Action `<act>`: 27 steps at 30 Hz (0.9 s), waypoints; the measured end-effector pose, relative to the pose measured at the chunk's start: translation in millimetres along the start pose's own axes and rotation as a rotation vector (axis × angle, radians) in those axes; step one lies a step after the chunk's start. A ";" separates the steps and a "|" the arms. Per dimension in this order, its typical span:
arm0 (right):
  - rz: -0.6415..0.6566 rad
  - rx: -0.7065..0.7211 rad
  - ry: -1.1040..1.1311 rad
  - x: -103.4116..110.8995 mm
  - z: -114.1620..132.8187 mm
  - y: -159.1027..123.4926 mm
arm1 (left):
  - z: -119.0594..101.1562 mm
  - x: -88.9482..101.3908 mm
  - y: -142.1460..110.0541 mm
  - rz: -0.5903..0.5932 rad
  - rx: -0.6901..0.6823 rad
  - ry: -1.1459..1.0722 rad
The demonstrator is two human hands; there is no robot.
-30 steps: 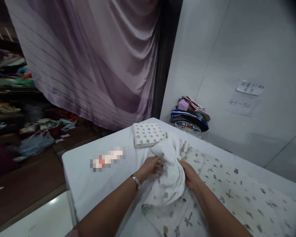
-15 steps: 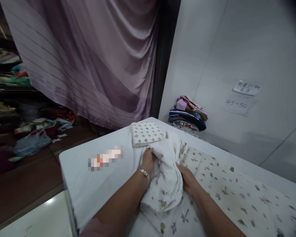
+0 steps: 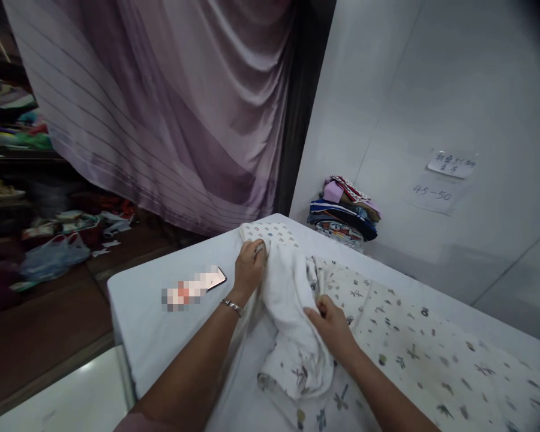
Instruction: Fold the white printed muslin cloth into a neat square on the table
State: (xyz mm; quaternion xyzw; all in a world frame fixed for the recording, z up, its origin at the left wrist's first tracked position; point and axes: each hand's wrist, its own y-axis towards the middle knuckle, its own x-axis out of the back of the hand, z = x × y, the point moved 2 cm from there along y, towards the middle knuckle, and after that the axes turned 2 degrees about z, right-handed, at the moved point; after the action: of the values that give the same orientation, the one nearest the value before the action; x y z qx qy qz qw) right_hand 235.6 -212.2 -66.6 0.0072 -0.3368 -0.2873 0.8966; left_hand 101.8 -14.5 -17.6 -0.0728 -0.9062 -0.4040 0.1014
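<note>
A bunched white cloth (image 3: pixel 292 318) with small prints lies on the white table (image 3: pixel 153 336) in front of me. My left hand (image 3: pixel 248 268), a bracelet on its wrist, is closed on the cloth's far upper end, right over a folded patterned cloth (image 3: pixel 274 230). My right hand (image 3: pixel 330 321) pinches the cloth's right side lower down. The bundle rests on a larger printed sheet (image 3: pixel 432 360) spread across the table to the right.
A flat object with a blurred patch (image 3: pixel 193 286) lies on the table left of my hands. A stack of folded colourful fabrics (image 3: pixel 344 209) stands against the white wall. A purple curtain (image 3: pixel 171 120) hangs behind; clutter and bags (image 3: pixel 49 252) cover the floor at left.
My left hand has slid up and away along the cloth to the folded piece. My right hand has shifted slightly left and closed on the cloth's side, stretching the bundle out.
</note>
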 end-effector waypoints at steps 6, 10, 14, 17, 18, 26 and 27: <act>0.508 0.472 -0.280 -20.1 43.3 -23.9 | 29.9 3.8 -36.7 0.175 0.106 0.050; 0.490 0.155 0.237 -27.8 39.1 -2.2 | 47.5 7.4 -45.4 0.107 0.384 0.111; 0.189 -0.368 0.537 -29.1 16.6 37.4 | 48.1 8.9 -46.7 0.141 0.463 0.127; 0.190 -0.571 0.546 -33.8 5.8 58.0 | 43.2 9.1 -48.1 0.173 0.448 0.150; 0.220 -0.608 0.540 -36.6 3.5 63.0 | 41.9 9.1 -48.6 0.187 0.434 0.160; 0.313 -0.748 0.653 -67.9 1.3 77.6 | 47.0 8.1 -51.2 0.220 0.236 0.119; 0.289 -0.720 0.683 -67.3 3.2 77.2 | 48.1 8.5 -50.9 0.205 0.222 0.105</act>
State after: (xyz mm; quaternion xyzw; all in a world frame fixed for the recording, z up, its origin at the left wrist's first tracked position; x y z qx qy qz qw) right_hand 232.1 -112.2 -88.6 -0.2550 0.0980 -0.2393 0.9317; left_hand 76.8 -11.9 -83.5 -0.1322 -0.9266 -0.2921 0.1967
